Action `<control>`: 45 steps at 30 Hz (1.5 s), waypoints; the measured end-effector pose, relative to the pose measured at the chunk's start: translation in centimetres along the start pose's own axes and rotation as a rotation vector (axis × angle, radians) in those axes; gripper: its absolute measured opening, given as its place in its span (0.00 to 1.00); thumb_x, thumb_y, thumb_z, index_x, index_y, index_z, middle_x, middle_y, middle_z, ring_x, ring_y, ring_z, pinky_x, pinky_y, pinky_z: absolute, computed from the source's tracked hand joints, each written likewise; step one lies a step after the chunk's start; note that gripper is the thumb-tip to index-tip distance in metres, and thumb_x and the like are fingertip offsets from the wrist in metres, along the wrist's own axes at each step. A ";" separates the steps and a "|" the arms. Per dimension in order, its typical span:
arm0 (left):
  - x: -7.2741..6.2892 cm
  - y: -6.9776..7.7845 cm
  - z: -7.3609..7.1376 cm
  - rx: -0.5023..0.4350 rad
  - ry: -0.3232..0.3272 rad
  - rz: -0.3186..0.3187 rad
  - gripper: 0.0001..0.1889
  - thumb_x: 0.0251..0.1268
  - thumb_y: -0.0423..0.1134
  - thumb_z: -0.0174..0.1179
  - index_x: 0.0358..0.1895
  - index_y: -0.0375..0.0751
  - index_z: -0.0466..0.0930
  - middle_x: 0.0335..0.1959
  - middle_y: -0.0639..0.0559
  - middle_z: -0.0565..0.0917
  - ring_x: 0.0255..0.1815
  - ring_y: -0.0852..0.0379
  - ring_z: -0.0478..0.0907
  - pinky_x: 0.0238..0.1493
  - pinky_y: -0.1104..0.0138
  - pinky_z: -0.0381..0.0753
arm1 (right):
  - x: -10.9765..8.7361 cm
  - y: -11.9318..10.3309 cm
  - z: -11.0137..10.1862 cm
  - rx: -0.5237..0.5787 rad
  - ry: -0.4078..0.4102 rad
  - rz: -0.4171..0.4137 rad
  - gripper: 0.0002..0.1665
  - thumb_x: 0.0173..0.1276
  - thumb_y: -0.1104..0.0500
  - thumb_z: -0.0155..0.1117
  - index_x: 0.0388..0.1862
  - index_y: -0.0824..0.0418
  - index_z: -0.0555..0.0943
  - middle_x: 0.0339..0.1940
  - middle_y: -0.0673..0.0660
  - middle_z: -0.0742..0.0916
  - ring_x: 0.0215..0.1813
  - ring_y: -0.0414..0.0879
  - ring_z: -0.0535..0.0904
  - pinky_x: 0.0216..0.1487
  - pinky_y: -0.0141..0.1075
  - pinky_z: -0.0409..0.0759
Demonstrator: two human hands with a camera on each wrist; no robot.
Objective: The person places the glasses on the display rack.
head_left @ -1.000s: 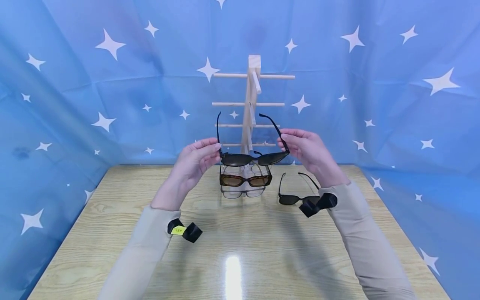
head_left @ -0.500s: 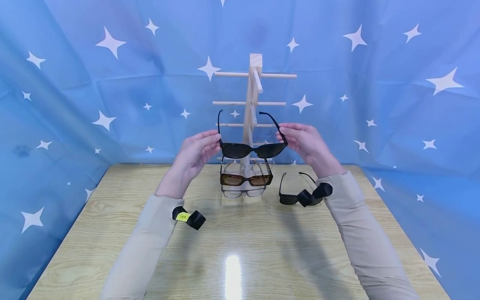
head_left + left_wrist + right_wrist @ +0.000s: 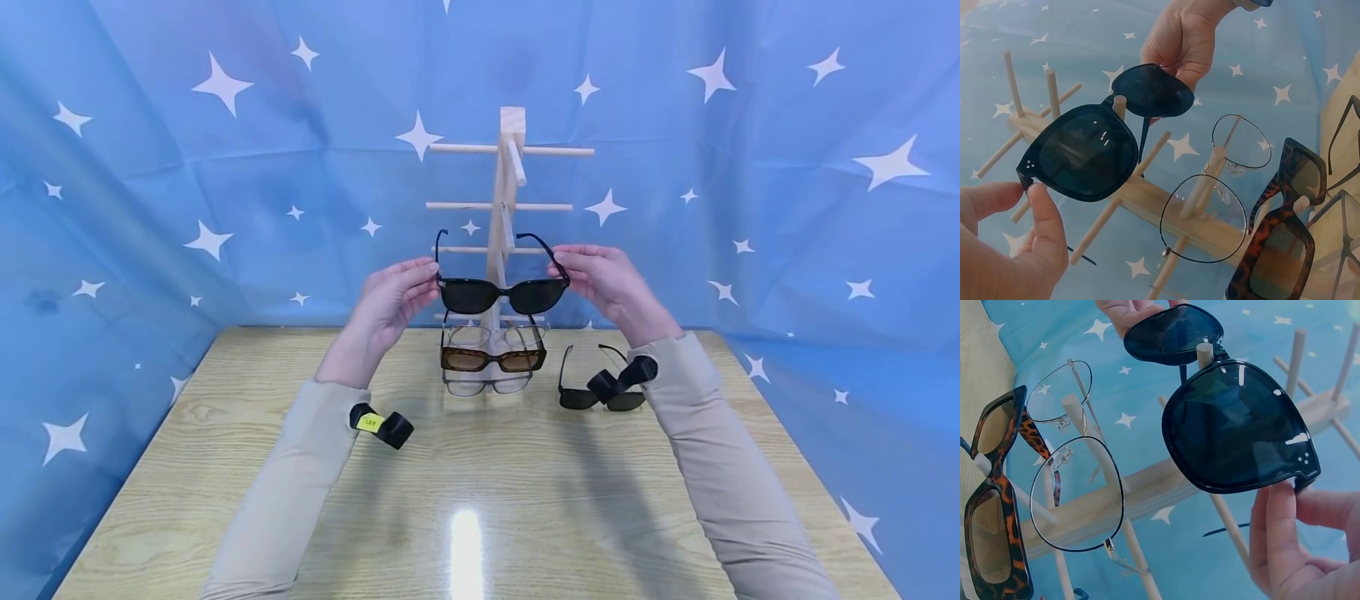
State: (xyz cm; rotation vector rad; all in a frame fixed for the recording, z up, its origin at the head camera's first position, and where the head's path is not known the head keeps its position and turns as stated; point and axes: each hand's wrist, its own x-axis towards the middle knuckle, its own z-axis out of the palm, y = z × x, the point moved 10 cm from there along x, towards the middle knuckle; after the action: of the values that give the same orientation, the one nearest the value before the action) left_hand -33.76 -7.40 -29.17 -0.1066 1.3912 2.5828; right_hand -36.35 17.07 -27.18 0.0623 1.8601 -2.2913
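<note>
Black sunglasses (image 3: 468, 296) are held level in front of the wooden display stand (image 3: 513, 125), arms unfolded and pointing back. My left hand (image 3: 393, 296) pinches them at the left hinge between thumb and fingers. At the opposite hinge my right hand (image 3: 603, 279) pinches the other temple. In both wrist views a peg end (image 3: 1120, 106) of the stand shows at the bridge of the sunglasses; whether the bridge rests on it I cannot tell. Just below hang thin wire-rimmed glasses (image 3: 1204, 261), then tortoiseshell sunglasses (image 3: 491, 360).
A clear-lensed pair of glasses (image 3: 487, 387) sits lowest on the stand. Another pair of black sunglasses (image 3: 577, 400) lies unfolded on the wooden table (image 3: 420, 483), right of the stand. Upper crossbars (image 3: 555, 152) stick out sideways, with pegs (image 3: 516, 162) pointing forward. A blue starred cloth hangs behind.
The sunglasses have dropped slightly and shifted a little left, with their lenses tipping to face forward more. Both hands moved with them, keeping their pinch. The other glasses stay put.
</note>
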 end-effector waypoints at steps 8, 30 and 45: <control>0.4 0.0 -0.1 0.038 0.010 0.016 0.09 0.62 0.27 0.57 0.45 0.33 0.74 0.25 0.49 0.80 0.25 0.59 0.78 0.30 0.75 0.82 | 0.1 0.1 0.1 0.044 -0.020 0.020 0.05 0.67 0.69 0.57 0.40 0.65 0.79 0.28 0.56 0.85 0.28 0.41 0.83 0.31 0.27 0.82; 0.8 -0.1 -0.3 0.062 0.014 0.024 0.07 0.63 0.28 0.57 0.43 0.34 0.74 0.26 0.50 0.80 0.25 0.59 0.77 0.31 0.75 0.82 | 0.8 0.5 -0.4 -0.036 0.020 0.003 0.14 0.68 0.64 0.59 0.51 0.67 0.75 0.31 0.55 0.84 0.31 0.40 0.82 0.34 0.27 0.82; -1.2 -1.5 -1.2 0.158 -0.031 0.033 0.08 0.64 0.26 0.53 0.46 0.31 0.72 0.29 0.50 0.81 0.27 0.60 0.79 0.36 0.74 0.82 | -2.1 2.8 -1.4 0.025 -0.056 0.005 0.10 0.69 0.64 0.57 0.47 0.64 0.72 0.29 0.54 0.84 0.33 0.42 0.82 0.41 0.28 0.82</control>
State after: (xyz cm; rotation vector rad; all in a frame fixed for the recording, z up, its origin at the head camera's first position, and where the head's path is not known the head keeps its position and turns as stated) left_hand -32.35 -7.77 -30.91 -0.0198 1.5925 2.4776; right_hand -33.95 18.18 -29.85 0.0059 1.8019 -2.2887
